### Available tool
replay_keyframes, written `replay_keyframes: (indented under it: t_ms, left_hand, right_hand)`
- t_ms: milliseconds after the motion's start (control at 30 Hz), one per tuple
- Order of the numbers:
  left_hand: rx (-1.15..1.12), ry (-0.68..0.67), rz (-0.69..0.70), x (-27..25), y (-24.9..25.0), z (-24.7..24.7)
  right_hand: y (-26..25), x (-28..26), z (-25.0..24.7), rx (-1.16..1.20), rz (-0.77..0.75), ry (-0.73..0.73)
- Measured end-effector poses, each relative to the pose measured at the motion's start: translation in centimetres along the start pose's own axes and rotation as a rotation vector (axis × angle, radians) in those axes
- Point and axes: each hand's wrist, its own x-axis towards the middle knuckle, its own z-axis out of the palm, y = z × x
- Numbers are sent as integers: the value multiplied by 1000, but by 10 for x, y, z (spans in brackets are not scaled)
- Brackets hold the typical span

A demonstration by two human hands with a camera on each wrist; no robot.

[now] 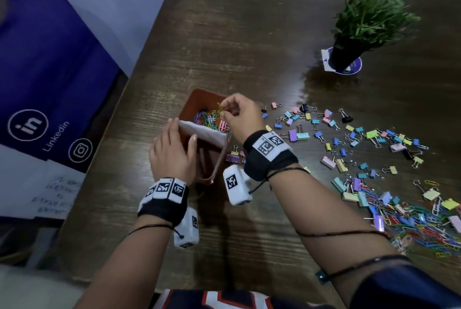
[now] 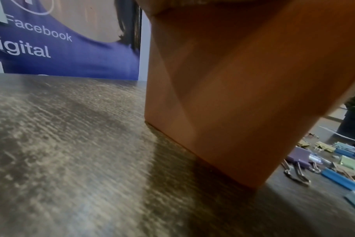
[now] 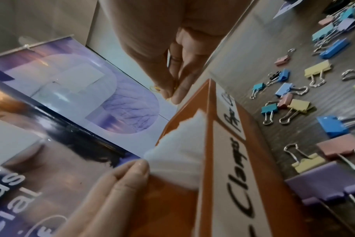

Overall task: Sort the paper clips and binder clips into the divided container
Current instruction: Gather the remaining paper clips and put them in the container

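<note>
Centrally, the right hand is pinching a yellow wire paper clip above the far compartment of the brown divided container, where coloured paper clips are lying; its white label is reading "Clamps". The left hand, fingers straight, is pressing the white paper divider. Pastel binder clips are lying scattered rightward on the dark wooden table.

Your left hand covers the near-left rim of the orange container, and the near compartment lies in shadow, its contents unreadable. In the left wrist view, only the container's outer wall shows; your fingers are out of frame. The handwritten label is cut short by your right hand. The paper clip heap runs off the right edge, too tangled to count.
</note>
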Motion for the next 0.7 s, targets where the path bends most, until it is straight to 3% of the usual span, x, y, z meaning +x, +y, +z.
replay_keyframes:
  t_ms: [67, 200, 433, 700]
  left_hand:
    - [8, -12, 3, 0, 0, 0]
    - [18, -9, 8, 0, -1, -1]
    - [21, -10, -1, 0, 1, 0]
    - [53, -94, 40, -1, 27, -7]
  right_hand:
    - [-2, 4, 10, -85, -45, 0]
    - [0, 3, 16, -309, -111, -158]
    - [16, -15, -5, -181, -250, 14]
    - [44, -42, -66, -240, -247, 25]
